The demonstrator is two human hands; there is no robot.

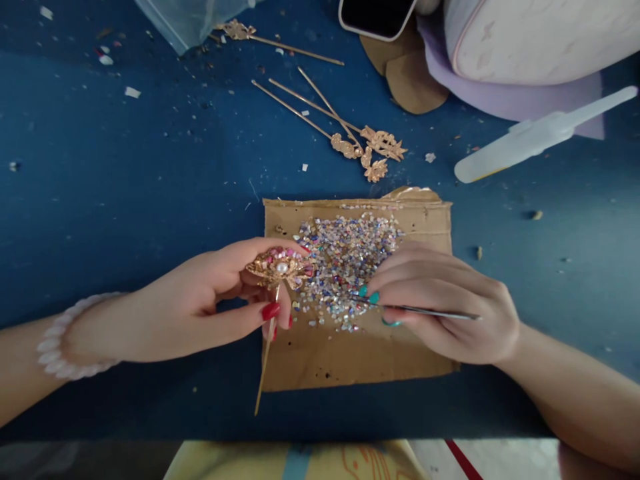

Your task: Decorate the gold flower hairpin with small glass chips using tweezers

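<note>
One head-worn camera, facing forward and steeply down, close over left hand (190, 310) and right hand (445, 307)

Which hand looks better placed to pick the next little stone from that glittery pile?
Right, probably: the right hand holds a thin metal tool, tip at the pile of tiny multicoloured stones; the left hand is occupied pinching the gold flower-headed hairpin.

You get even, diffuse light at moderate brightness; the blue tabletop (125, 200) reads dark. Shadows soft and faint. Overall slightly soft, bead pile (350, 260) smears into speckle. Edges bow, top corners blurred, white bag (540, 40) top right near blown out
</note>
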